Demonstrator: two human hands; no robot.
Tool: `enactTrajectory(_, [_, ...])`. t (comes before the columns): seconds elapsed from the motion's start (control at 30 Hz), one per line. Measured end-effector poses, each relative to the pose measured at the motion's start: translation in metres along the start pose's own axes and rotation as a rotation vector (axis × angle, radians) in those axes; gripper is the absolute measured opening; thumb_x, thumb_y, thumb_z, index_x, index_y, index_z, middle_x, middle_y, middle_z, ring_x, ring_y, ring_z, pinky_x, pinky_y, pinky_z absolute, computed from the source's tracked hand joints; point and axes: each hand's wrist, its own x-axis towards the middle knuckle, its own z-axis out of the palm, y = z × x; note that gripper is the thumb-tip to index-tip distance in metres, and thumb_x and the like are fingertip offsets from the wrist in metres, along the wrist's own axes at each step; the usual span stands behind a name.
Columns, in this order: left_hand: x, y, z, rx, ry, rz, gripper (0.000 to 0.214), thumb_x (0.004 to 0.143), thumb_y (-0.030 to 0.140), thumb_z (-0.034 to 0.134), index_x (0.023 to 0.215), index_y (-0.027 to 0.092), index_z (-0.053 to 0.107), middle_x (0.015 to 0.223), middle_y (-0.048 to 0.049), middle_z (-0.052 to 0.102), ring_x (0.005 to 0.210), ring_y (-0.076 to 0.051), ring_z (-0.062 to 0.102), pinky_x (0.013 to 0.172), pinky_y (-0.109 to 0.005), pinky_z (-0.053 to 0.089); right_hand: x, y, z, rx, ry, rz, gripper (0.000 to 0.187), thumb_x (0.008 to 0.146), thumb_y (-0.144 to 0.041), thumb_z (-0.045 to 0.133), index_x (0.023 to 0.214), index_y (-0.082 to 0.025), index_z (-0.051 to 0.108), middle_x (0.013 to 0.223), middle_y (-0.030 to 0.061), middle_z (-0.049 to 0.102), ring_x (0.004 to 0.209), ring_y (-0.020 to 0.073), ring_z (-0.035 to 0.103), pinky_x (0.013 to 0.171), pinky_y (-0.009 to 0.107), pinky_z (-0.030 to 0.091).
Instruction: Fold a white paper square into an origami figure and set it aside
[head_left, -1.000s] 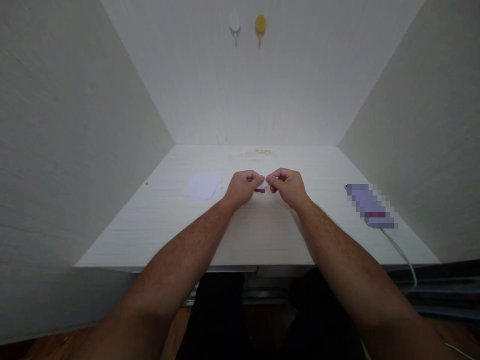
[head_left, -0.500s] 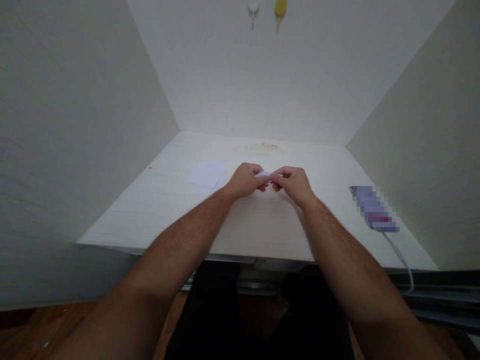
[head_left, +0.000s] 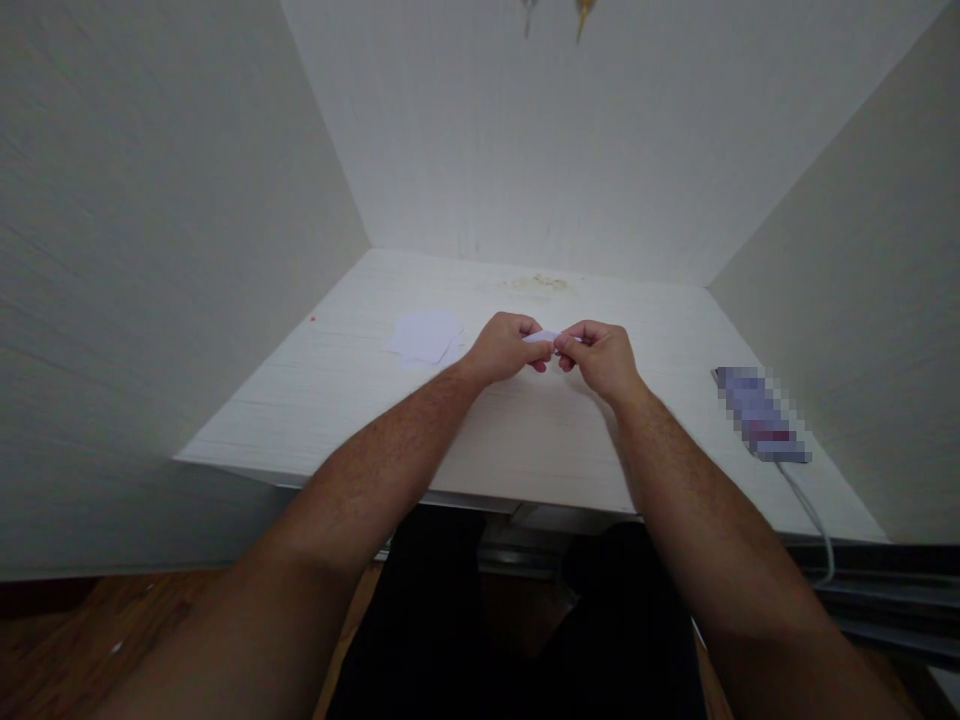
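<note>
A small piece of white paper (head_left: 541, 337) is pinched between my two hands, just above the white desk (head_left: 525, 440). My left hand (head_left: 506, 345) is closed on its left part, thumb along the near side. My right hand (head_left: 602, 353) grips the right end between thumb and fingers. The fingertips of both hands nearly meet, and they cover much of the paper, so its exact shape is hidden. Left of my left hand lies a loose stack of white paper sheets (head_left: 426, 334), slightly fanned.
A phone (head_left: 761, 415) with a blurred-out screen lies at the right, a white cable (head_left: 810, 505) running from it over the desk's front edge. Panels enclose the desk at left, right and back. Two hooks (head_left: 583, 15) hang on the back wall. A brownish stain (head_left: 544, 284) marks the desk's rear.
The whole view has shifted a little, so the desk and hands sit slightly farther right and higher. Both hands keep their pinch on the paper, with only slight finger movement.
</note>
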Motion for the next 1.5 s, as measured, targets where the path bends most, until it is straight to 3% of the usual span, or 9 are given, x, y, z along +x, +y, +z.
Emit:
enactTrajectory(0.2, [0.002,-0.003,0.000,-0.042,0.026,-0.006,0.014,0.065,0.022,0.075,0.071,0.012,0.067,0.061,-0.0036,0.069,0.057,-0.014,0.065,0.054,-0.023,0.045,0.001,0.001,0.001,0.028,0.058,0.026,0.021,0.069,-0.035,0.074,0.070,-0.015,0.068,0.055,0.0023,0.066,0.047,0.0114,0.057,0.045,0.023,0.044])
enactTrajectory(0.37, [0.007,-0.009,0.000,-0.087,0.095,0.072,0.026,0.056,0.014,0.077,0.081,0.014,0.068,0.071,0.0002,0.070,0.064,-0.012,0.063,0.061,-0.024,0.047,0.003,0.004,0.001,0.149,0.054,0.060,0.028,0.066,-0.038,0.077,0.078,-0.014,0.070,0.058,0.0031,0.068,0.050,0.0132,0.061,0.051,0.026,0.052])
enactTrajectory(0.53, [0.008,-0.010,0.000,-0.122,0.145,0.099,0.030,0.057,0.011,0.074,0.087,0.014,0.068,0.075,-0.0006,0.070,0.066,-0.012,0.063,0.064,-0.025,0.049,0.001,0.002,0.002,0.212,0.047,0.074,0.028,0.063,-0.036,0.080,0.076,-0.015,0.067,0.060,0.0035,0.069,0.051,0.0138,0.063,0.053,0.028,0.055])
enactTrajectory(0.83, [0.008,-0.010,0.002,-0.327,0.156,0.084,0.030,0.063,0.011,0.073,0.091,0.013,0.063,0.072,-0.0013,0.069,0.064,-0.012,0.064,0.067,-0.028,0.053,0.000,0.002,0.001,0.090,0.030,0.008,0.020,0.070,-0.035,0.074,0.075,-0.015,0.071,0.061,0.0031,0.068,0.054,0.0128,0.061,0.054,0.027,0.052])
enactTrajectory(1.2, [0.013,-0.018,0.003,-0.286,0.143,0.159,0.019,0.066,0.006,0.068,0.079,0.014,0.058,0.067,0.0007,0.066,0.063,-0.009,0.063,0.060,-0.022,0.049,0.000,0.002,0.003,0.096,0.032,-0.058,0.022,0.073,-0.039,0.069,0.076,-0.017,0.074,0.065,0.0029,0.069,0.059,0.0142,0.064,0.054,0.027,0.052])
enactTrajectory(1.5, [0.010,-0.017,0.001,-0.309,0.094,0.196,0.021,0.065,0.007,0.071,0.081,0.014,0.060,0.078,-0.0024,0.069,0.074,-0.011,0.066,0.071,-0.026,0.053,0.000,0.002,0.002,0.099,0.015,-0.057,0.022,0.073,-0.039,0.070,0.075,-0.017,0.072,0.063,0.0023,0.068,0.057,0.0134,0.061,0.055,0.028,0.051])
